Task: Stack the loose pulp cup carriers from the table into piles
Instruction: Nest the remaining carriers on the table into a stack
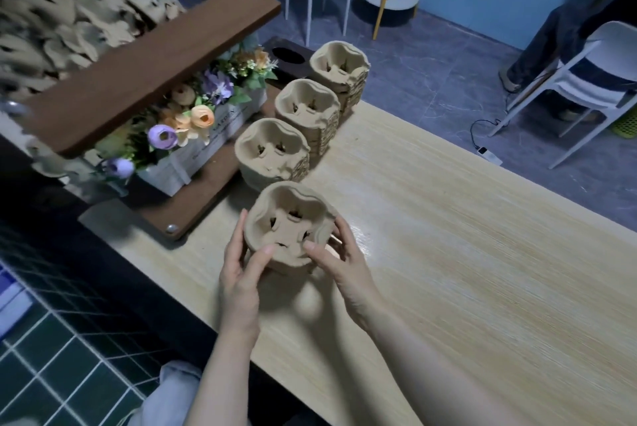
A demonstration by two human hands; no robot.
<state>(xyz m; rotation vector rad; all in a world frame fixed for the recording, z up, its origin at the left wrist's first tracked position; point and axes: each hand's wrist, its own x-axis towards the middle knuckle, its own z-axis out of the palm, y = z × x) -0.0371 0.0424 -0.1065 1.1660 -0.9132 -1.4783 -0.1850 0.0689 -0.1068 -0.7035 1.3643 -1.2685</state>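
head view: both grips closed around the nearest pulp carrier pile (291,227) on the worktop (448,236), left hand (241,267) at 8 o'clock, right hand (341,253) at 4 o'clock; three more piles (306,105) lined toward 1 o'clock.

Loose carrier heap (58,12) blurred, cut by left edge; held pile's (289,229) base hidden.

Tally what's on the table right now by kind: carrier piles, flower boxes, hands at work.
Carrier piles: 4, three free-standing and one held pile
Flower box: 1
Hands: 2, left hand and right hand, both gripping the held pile
Total: 7
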